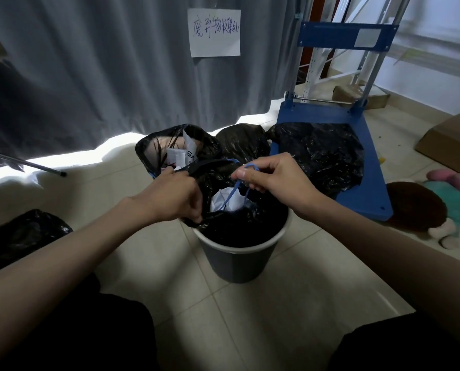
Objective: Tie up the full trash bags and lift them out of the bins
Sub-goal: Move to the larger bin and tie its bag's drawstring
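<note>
A grey bin (237, 263) with a white rim stands on the tiled floor in front of me, lined with a black trash bag (239, 226) holding white crumpled paper (225, 200). My left hand (174, 195) grips the gathered left edge of the bag above the rim. My right hand (273, 176) pinches the bag's blue drawstring (234, 195), which runs down into the bag mouth. Behind it a second bin with an open black bag (154, 145) shows white packets inside.
Two tied black bags (320, 153) lie on and beside a blue platform cart (368, 188) at the right. A plush toy (443, 207) and a cardboard box (448, 140) lie further right. Another black bag (22, 234) sits at the left. A grey curtain (89, 76) with a paper sign hangs behind.
</note>
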Demonstrator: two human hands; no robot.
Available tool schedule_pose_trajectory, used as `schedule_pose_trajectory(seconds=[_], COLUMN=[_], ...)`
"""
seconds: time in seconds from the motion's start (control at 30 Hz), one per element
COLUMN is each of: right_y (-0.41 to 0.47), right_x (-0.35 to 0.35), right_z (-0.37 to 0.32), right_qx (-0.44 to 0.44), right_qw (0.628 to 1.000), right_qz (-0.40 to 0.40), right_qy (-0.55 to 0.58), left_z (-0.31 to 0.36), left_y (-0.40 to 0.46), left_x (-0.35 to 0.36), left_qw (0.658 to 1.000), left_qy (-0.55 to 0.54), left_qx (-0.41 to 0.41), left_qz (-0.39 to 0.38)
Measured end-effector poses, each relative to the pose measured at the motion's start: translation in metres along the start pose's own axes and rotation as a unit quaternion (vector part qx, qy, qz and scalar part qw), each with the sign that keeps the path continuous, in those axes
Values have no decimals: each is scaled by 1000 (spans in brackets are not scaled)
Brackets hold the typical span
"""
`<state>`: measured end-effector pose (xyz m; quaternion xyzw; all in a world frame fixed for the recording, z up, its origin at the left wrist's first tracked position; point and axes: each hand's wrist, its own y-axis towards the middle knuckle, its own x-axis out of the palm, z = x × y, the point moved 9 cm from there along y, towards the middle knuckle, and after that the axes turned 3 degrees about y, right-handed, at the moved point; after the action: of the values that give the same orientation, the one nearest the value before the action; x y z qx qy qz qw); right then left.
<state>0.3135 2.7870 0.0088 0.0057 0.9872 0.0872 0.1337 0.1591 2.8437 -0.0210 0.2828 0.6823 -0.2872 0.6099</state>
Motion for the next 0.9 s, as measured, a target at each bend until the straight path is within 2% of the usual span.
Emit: schedule_pose_trajectory(seconds=[0.07,0.13,0.3,0.47,0.6,0.73,0.8,0.9], right_y=[1,3,3,6,8,-3,-5,0], right_x=[2,7,16,5,0,19,23,20], right_z=[-8,-13,-15,-17,10,57,66,72], right_qx=[-6,-5,5,-5,-12,54,58,61], right_qw=[999,997,992,994,993,946,925,920], right_qz=[2,-7,-37,-7,-20,-135,-161,-154], right_qy=[47,72,125,110,-117,-288,-340,-357], left_z=[2,12,22,18,8,-3,-6,-7], left_y=[-1,-1,5,6,4,2,2,0], left_x=[-16,-27,-36,-36,-37,-36,-37,-41], left_qw=[980,937,885,862,871,870,874,872], left_qy=[-196,-343,-451,-490,-463,-450,-438,-432], left_qx=[-18,-19,-23,-27,-56,-81,-84,-92], left_qz=[44,66,115,127,151,183,195,211])
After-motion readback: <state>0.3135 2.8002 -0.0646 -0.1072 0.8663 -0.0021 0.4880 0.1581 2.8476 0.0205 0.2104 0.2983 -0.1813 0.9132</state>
